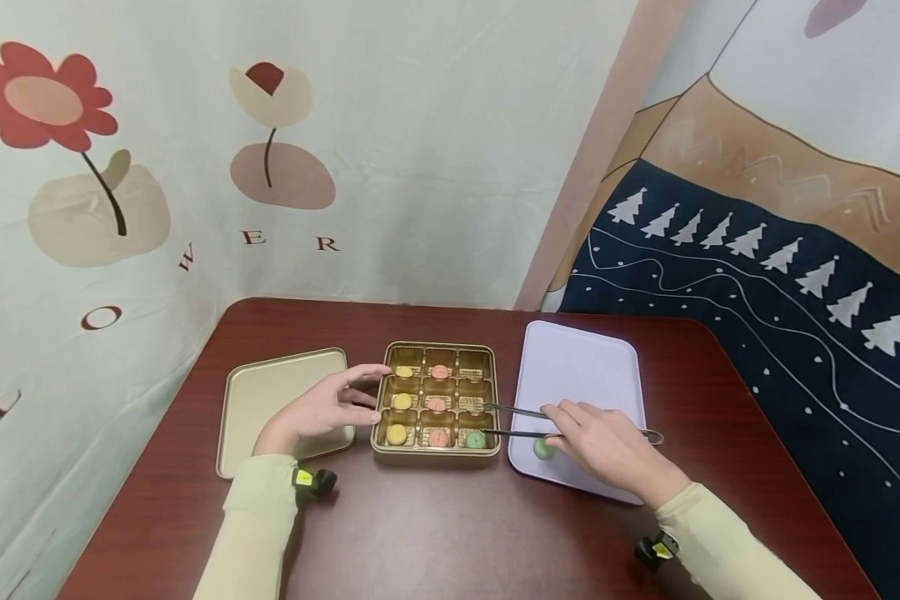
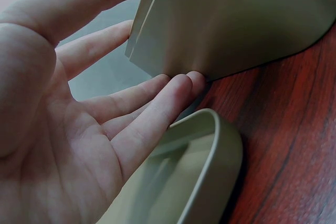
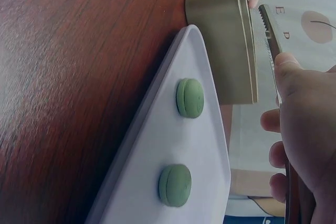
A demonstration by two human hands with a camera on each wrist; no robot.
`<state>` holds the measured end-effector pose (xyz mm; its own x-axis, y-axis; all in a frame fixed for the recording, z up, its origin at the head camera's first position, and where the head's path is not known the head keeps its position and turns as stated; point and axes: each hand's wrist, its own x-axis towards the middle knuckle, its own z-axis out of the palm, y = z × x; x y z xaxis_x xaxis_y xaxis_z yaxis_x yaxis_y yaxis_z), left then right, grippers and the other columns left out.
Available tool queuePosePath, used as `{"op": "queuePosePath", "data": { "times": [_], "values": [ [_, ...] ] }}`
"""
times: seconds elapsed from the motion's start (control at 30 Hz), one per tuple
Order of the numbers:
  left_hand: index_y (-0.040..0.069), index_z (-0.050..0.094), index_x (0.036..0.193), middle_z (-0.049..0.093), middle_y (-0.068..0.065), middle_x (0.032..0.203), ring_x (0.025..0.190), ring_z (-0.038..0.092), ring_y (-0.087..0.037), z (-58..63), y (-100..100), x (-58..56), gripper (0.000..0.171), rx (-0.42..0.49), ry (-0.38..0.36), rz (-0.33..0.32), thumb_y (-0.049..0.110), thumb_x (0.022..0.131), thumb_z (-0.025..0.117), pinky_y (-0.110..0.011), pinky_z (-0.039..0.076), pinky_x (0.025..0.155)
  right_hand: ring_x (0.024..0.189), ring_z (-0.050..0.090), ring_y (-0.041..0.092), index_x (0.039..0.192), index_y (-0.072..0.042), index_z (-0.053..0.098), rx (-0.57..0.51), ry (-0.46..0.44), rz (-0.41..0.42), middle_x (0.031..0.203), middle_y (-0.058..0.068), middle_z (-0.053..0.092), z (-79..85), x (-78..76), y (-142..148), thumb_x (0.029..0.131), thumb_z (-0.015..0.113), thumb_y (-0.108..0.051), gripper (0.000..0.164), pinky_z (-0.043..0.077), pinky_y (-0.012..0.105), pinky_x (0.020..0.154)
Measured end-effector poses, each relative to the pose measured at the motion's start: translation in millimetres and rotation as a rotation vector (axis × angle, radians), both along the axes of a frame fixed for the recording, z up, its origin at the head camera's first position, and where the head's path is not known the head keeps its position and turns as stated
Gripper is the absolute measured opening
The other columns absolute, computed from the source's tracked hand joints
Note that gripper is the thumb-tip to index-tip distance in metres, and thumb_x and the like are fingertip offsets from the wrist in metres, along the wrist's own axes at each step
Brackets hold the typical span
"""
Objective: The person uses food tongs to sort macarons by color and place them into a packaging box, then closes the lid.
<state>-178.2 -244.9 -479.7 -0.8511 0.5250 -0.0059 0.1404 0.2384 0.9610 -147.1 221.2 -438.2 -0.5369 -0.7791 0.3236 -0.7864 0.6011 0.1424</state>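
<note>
A gold tin (image 1: 435,451) with a divided insert sits mid-table. Yellow macarons (image 1: 396,434) fill its left column, pink macarons (image 1: 438,437) the middle one, and a green macaron (image 1: 476,439) lies in the near right compartment. At the tin's left side, my left hand (image 1: 318,410) touches the wall and rim with extended fingers. My right hand (image 1: 603,442) grips metal tongs (image 1: 521,434), spread apart, their tips over the tin's right column; one tip is near the green macaron. In the right wrist view, two green macarons (image 3: 190,98) lie on the white tray (image 3: 210,145) below that hand.
The tin's lid (image 1: 270,392) lies inner side up at the left, partly behind my left hand. To the right, the tray stands close beside the tin. A printed curtain (image 1: 435,167) hangs behind the dark red table (image 1: 435,533).
</note>
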Motion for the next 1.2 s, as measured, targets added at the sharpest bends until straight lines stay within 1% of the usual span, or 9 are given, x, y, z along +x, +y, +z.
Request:
{"op": "queuePosePath", "data": {
  "times": [0.13, 0.23, 0.43, 0.73, 1.0, 1.2],
  "values": [
    [0.002, 0.042, 0.157, 0.039, -0.028, 0.161, 0.124, 0.063, -0.045, -0.1, 0.3, 0.3, 0.077, 0.002, -0.003, 0.001, 0.009, 0.092, 0.082, -0.032, 0.059, 0.098, 0.082, 0.068, 0.014, 0.129, -0.006, 0.066, -0.011, 0.004, 0.000, 0.100, 0.002, 0.068, 0.1, 1.1, 6.5, 0.088, 0.085, -0.034, 0.053, 0.062, 0.034, 0.063],
    [0.003, 0.042, 0.157, 0.038, -0.028, 0.161, 0.125, 0.063, -0.045, -0.2, 0.2, 0.3, 0.076, 0.004, -0.007, 0.003, 0.009, 0.092, 0.082, -0.031, 0.059, 0.098, 0.081, 0.067, 0.013, 0.129, -0.007, 0.066, -0.013, -0.008, -0.008, 0.100, 0.001, 0.068, -1.9, 2.7, 11.9, 0.088, 0.085, -0.033, 0.053, 0.062, 0.032, 0.063],
    [0.003, 0.042, 0.157, 0.038, -0.028, 0.161, 0.124, 0.063, -0.044, -0.4, 0.4, 0.0, 0.076, 0.005, -0.002, -0.003, 0.008, 0.093, 0.081, -0.031, 0.059, 0.098, 0.078, 0.063, 0.009, 0.129, -0.008, 0.067, -0.007, -0.027, -0.045, 0.100, -0.001, 0.069, -7.9, 8.6, 23.7, 0.088, 0.086, -0.032, 0.051, 0.059, 0.027, 0.060],
    [0.005, 0.042, 0.157, 0.038, -0.028, 0.161, 0.125, 0.063, -0.046, -1.2, 0.8, -0.8, 0.075, -0.008, -0.001, -0.004, 0.007, 0.093, 0.080, -0.032, 0.060, 0.096, 0.079, 0.064, 0.009, 0.129, -0.009, 0.068, 0.013, -0.053, -0.113, 0.100, -0.002, 0.069, -15.6, 20.1, 41.0, 0.090, 0.084, -0.033, 0.049, 0.057, 0.026, 0.058],
    [0.006, 0.043, 0.157, 0.039, -0.027, 0.161, 0.126, 0.062, -0.046, -1.6, 1.7, -0.9, 0.075, -0.012, -0.004, -0.005, 0.008, 0.092, 0.082, -0.033, 0.061, 0.095, 0.075, 0.059, 0.005, 0.126, -0.010, 0.068, 0.055, -0.069, -0.137, 0.098, -0.004, 0.068, -25.0, 28.5, 58.3, 0.088, 0.086, -0.033, 0.048, 0.051, 0.020, 0.054],
    [0.006, 0.044, 0.157, 0.039, -0.027, 0.160, 0.125, 0.062, -0.046, -0.8, 0.8, -1.2, 0.075, -0.014, -0.004, 0.002, 0.008, 0.092, 0.082, -0.032, 0.061, 0.095, 0.076, 0.060, 0.004, 0.128, -0.013, 0.068, 0.086, -0.089, -0.167, 0.100, -0.006, 0.069, -27.5, 31.2, 67.1, 0.090, 0.085, -0.037, 0.048, 0.052, 0.019, 0.056]
  ]
}}
